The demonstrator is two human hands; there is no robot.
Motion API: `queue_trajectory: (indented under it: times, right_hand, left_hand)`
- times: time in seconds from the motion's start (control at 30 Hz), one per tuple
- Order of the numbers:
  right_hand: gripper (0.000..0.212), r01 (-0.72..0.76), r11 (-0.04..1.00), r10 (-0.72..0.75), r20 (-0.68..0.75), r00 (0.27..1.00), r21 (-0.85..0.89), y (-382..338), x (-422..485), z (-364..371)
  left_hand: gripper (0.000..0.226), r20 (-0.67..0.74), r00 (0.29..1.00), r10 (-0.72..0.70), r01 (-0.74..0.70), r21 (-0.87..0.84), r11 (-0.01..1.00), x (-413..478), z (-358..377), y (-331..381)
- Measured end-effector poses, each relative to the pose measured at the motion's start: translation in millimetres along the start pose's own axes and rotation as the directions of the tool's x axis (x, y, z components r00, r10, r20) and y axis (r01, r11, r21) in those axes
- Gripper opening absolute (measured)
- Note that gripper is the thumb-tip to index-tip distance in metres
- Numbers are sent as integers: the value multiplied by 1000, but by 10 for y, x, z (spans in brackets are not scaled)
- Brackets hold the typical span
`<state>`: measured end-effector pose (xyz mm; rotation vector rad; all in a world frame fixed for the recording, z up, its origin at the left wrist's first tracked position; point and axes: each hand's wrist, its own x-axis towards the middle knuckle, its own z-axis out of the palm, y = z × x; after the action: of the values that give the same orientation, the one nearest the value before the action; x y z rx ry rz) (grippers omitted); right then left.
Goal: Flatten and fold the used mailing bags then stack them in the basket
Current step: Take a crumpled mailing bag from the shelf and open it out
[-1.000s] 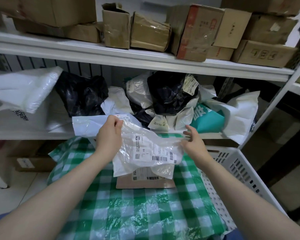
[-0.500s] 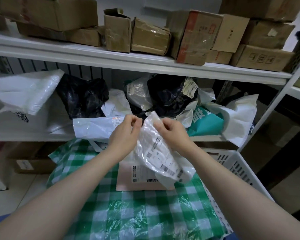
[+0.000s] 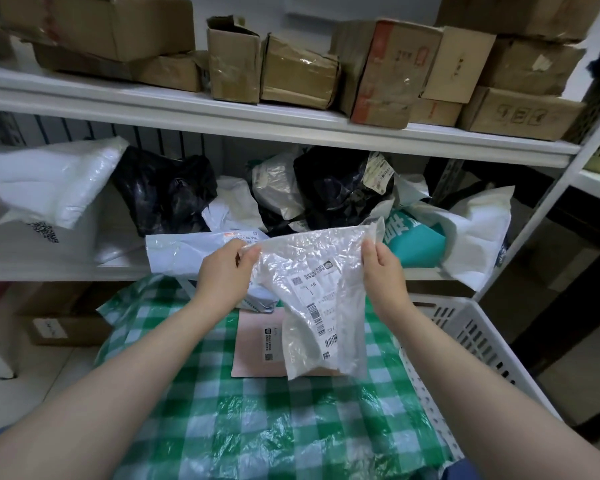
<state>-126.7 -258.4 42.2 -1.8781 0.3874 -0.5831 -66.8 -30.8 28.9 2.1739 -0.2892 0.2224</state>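
The left hand [image 3: 227, 271] and the right hand [image 3: 383, 268] pinch the top corners of the crinkled translucent plastic mailing bag [image 3: 321, 306] at the frame centre (hanging loose); the slippery film may slide free.

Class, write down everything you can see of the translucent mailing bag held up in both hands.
The translucent mailing bag is thin, crinkled whitish plastic with a white barcoded shipping label on its front. It hangs in the air, its top edge stretched between the left hand, pinching one upper corner, and the right hand, pinching the other. Its lower end dangles above a pink mailer on the green checked cloth; contact there cannot be told.
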Motion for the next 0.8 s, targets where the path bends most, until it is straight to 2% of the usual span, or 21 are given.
queue_trajectory:
  times: [0.07, 0.13, 0.17, 0.3, 0.37, 0.4, 0.47, 0.53, 0.6, 0.63, 0.7, 0.73, 0.8]
  right_hand:
    - [31, -75, 996, 71, 72, 995, 53, -30, -25, 31]
    - [32, -116, 993, 116, 144, 983, -12, -6, -37, 59]
    - [33, -106, 992, 115, 134, 984, -69, 33, -28, 71]
    - [17, -110, 968, 121, 34, 992, -226, 193, 39, 84]
    - [14, -137, 966, 142, 8, 990, -222, 226, 53, 101]
    - [16, -157, 968, 154, -31, 988, -198, 234, 61, 112]
    - [23, -211, 972, 193, -152, 969, -107, 251, 79, 124]
    - [29, -278, 960, 272, -240, 932, 10, 301, 117, 136]
    - [33, -355, 927, 373, -242, 895, 119, 353, 138, 156]
    - [33, -392, 906, 419, -216, 882, 158, 388, 138, 165]
    - [32, -466, 859, 496, -117, 861, 213, 411, 95, 182]
    - [38, -498, 840, 520, -58, 852, 214, 418, 62, 185]
    - [48, -533, 824, 538, 31, 843, 190, 435, -1, 205]
  left_hand:
    - [36, -16, 998, -52, 51, -79, 996, -8, 45, 36]
    - [35, -36, 997, -67, 63, -86, 994, 0, 70, 40]
    - [37, -50, 996, -71, 67, -71, 995, 8, 71, 38]
    - [45, -86, 991, -98, 91, -75, 993, 8, 79, -4]
    - [43, -80, 987, -138, 123, -175, 977, -1, 100, 1]
    - [40, -57, 981, -186, 164, -279, 946, -1, 107, 34]
    - [43, 125, 943, -307, 330, -446, 832, -37, 125, 154]
    - [52, 340, 865, -369, 478, -335, 812, -96, 179, 232]
    - [53, 453, 822, -346, 456, -160, 875, -173, 269, 214]
    - [47, 461, 827, -323, 419, -122, 900, -210, 316, 197]
    - [32, 428, 858, -286, 381, -155, 911, -228, 413, 147]
    - [26, 403, 872, -279, 372, -173, 912, -235, 460, 136]
    - [29, 343, 901, -266, 342, -185, 921, -257, 514, 163]
